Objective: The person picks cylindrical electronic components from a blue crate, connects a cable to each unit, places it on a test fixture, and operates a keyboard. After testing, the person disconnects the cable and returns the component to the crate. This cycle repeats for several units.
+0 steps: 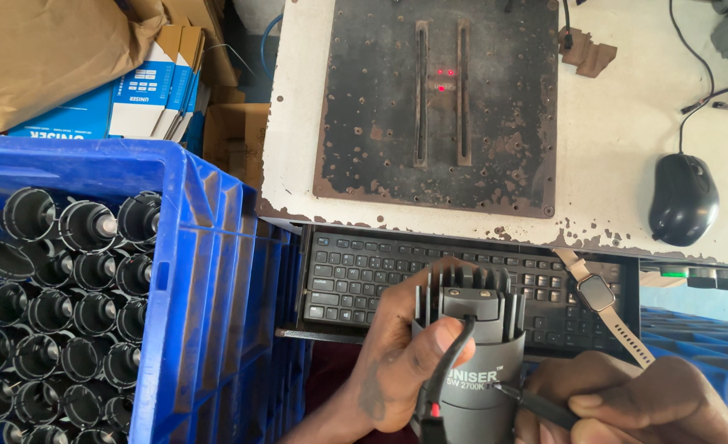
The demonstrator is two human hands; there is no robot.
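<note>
My left hand (397,362) grips a dark grey finned lamp housing (469,345) held upright over the keyboard; its thumb presses a black wire with a red tip against the housing's side. My right hand (635,407) at the lower right holds a thin black probe (537,403) whose tip touches the housing's lower side. A blue crate (191,271) at the left is filled with several more black housings (60,304) standing on end.
A black keyboard (364,275) lies on a pull-out shelf, with a wristwatch (602,300) resting on its right end. Above is a worn white bench with a rusty metal plate (364,123) lit by red dots, and a black mouse (682,199). Cardboard boxes (134,90) stand behind the crate.
</note>
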